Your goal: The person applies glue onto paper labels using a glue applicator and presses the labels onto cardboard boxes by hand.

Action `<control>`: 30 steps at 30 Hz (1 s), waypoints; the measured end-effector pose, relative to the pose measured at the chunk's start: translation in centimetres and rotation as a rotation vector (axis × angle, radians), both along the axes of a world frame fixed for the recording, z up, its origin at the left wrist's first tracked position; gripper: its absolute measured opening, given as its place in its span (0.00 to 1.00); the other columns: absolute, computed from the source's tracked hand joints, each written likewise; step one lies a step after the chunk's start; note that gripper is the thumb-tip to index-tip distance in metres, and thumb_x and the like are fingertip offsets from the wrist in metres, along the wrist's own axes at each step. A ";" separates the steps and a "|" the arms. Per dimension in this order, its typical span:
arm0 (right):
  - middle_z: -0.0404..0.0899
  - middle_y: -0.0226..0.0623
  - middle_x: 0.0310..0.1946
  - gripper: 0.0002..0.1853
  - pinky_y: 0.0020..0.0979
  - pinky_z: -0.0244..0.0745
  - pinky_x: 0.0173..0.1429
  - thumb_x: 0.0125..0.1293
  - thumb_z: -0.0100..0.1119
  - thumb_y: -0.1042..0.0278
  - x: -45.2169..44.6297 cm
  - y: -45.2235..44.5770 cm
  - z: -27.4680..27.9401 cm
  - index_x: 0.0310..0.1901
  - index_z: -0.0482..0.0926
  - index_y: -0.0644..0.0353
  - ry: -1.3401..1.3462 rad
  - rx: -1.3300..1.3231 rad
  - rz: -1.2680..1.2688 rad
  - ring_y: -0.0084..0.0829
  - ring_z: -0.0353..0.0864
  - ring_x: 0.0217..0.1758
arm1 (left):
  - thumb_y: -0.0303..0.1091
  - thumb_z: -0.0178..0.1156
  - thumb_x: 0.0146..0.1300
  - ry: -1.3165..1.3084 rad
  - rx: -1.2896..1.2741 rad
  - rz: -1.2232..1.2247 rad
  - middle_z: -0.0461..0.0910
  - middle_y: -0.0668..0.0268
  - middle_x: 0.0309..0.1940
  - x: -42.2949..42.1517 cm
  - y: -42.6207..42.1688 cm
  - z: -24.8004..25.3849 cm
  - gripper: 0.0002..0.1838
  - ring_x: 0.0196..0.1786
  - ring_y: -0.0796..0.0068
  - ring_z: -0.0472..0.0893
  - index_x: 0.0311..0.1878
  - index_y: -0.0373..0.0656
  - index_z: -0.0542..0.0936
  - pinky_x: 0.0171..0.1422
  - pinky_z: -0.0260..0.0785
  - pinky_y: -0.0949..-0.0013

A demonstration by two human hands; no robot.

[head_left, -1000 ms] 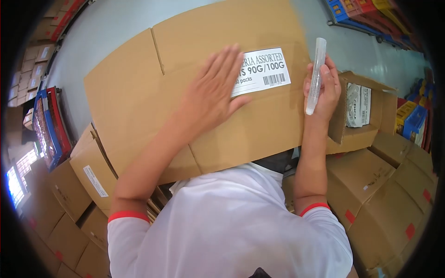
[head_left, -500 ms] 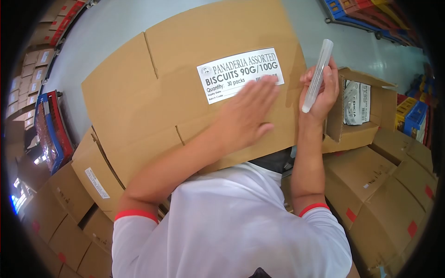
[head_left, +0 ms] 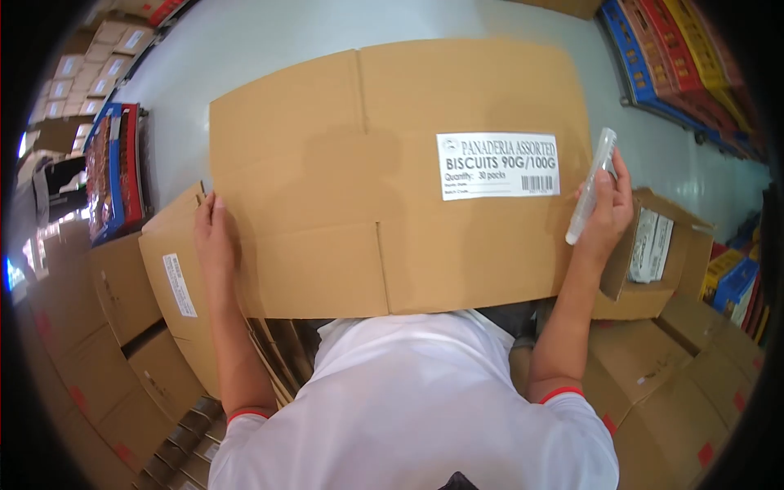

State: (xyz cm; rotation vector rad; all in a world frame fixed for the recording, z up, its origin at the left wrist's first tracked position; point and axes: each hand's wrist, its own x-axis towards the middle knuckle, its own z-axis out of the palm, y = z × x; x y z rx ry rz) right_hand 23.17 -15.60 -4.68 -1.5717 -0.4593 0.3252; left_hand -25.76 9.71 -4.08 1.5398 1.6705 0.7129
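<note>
A large flattened cardboard carton lies in front of my body. Near its right side is a white printed label reading "Panaderia Assorted Biscuits". My left hand has its fingers curled round the carton's left edge. At the right edge my right hand is closed on a slim, whitish translucent tube-shaped item, whose exact kind I cannot make out. Whether the right hand also grips the carton is unclear. Another labelled flat carton sits beside my left forearm.
An open carton holding printed label sheets stands at right. Closed cartons are below it. Stacked coloured crates occupy the upper right. Blue and red crates and more boxes line the left.
My left hand has left the label and moved to the carton's left edge. The carton and label appear further right and lower in view. My right hand still holds the tube-shaped item.
</note>
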 end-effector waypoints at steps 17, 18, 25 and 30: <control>0.70 0.28 0.24 0.42 0.44 0.75 0.72 0.74 0.57 0.57 -1.4 6.7 3.8 0.81 0.55 0.74 0.205 0.205 0.413 0.18 0.71 0.26 | 0.47 0.52 0.85 0.068 0.209 0.905 0.84 0.57 0.67 -28.4 -7.4 0.9 0.27 0.64 0.64 0.84 0.73 0.36 0.78 0.68 0.75 0.64; 0.72 0.29 0.25 0.42 0.41 0.78 0.69 0.73 0.59 0.56 -1.3 6.7 3.5 0.80 0.57 0.75 0.252 0.212 0.407 0.18 0.71 0.25 | 0.50 0.54 0.83 0.113 0.186 0.980 0.84 0.56 0.66 -34.0 -11.0 -1.9 0.29 0.64 0.62 0.84 0.73 0.34 0.78 0.68 0.75 0.61; 0.66 0.25 0.23 0.40 0.38 0.78 0.62 0.78 0.54 0.57 -1.4 7.3 3.0 0.82 0.53 0.72 0.317 0.181 0.409 0.17 0.70 0.26 | 0.56 0.50 0.81 0.538 -0.149 1.362 0.86 0.40 0.57 -45.4 -33.8 -10.0 0.33 0.62 0.42 0.84 0.60 0.29 0.84 0.65 0.75 0.47; 0.68 0.22 0.24 0.42 0.31 0.82 0.51 0.78 0.61 0.51 0.1 5.9 2.6 0.82 0.56 0.70 0.262 0.208 0.415 0.16 0.69 0.25 | 0.57 0.50 0.78 0.838 -0.510 1.186 0.86 0.44 0.55 -46.3 -36.2 -8.1 0.31 0.63 0.47 0.84 0.61 0.40 0.86 0.64 0.77 0.45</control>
